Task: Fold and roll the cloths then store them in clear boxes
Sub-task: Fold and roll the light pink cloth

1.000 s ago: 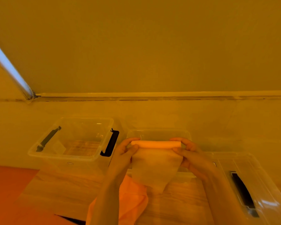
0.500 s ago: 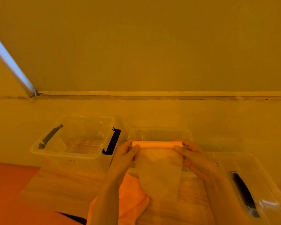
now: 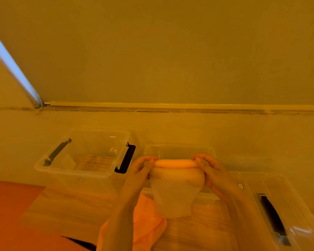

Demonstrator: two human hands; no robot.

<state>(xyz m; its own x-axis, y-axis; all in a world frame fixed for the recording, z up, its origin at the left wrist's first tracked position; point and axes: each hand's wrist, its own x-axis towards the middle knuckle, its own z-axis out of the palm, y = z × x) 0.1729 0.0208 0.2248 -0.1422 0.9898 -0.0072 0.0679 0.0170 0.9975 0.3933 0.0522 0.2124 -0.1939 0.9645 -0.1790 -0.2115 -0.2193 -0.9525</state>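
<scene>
Both hands up above wooden table (image 3: 65, 212). L hand (image 3: 140, 171) and R hand (image 3: 211, 172) each pinch one end of pale cloth (image 3: 176, 189); top edge part-rolled into tube, rest hangs loose below. Orange cloth (image 3: 149, 221) lies on table under it. Clear box (image 3: 83, 156) w/ black handles at left, 2nd box (image 3: 179, 150) just behind roll, lid (image 3: 286, 209) at right.

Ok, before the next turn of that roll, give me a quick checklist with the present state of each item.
1. Left hand grips the roll's end: ok.
2. Right hand grips the other end: ok.
3. Roll level: ok.
4. Cloth tail fully rolled in: not ok, it hangs loose.
5. Box behind the roll has room: cannot tell.
6. Left box open: ok.
</scene>
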